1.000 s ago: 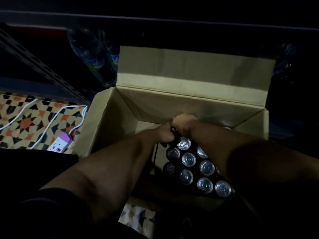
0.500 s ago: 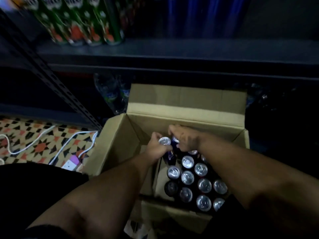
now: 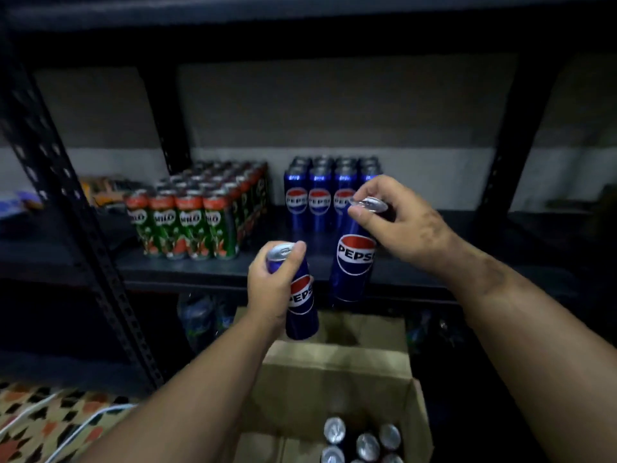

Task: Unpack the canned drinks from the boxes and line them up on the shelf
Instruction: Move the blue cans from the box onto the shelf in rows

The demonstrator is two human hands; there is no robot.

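On the far left a slotted black upright (image 3: 66, 208) leans across the view, with patterned floor tiles (image 3: 40, 426) and a white cable (image 3: 30, 411) low beside it. On the shelf (image 3: 207, 267) stands a block of green Milo cans (image 3: 190, 215), and just right of it a smaller block of blue Pepsi cans (image 3: 320, 192), set well back from the near edge.

The left hand (image 3: 270, 289) is wrapped round the body of a Pepsi can (image 3: 302, 309), carried tilted in the air, below the shelf's near edge and above the box. The right hand (image 3: 400, 225) pinches the rim of a second can (image 3: 354, 265) from above, letting it hang upright in front of the shelf lip, close to the standing row. Below, the open box (image 3: 334, 372) holds more cans (image 3: 362, 441), tops showing.

This looks like the carry step, both cans on their way to the shelf. Next, each needs to clear the lip, go down upright and slide in flush beside the blue block. The left can wants straightening first. The top pinch looks the less secure hold.
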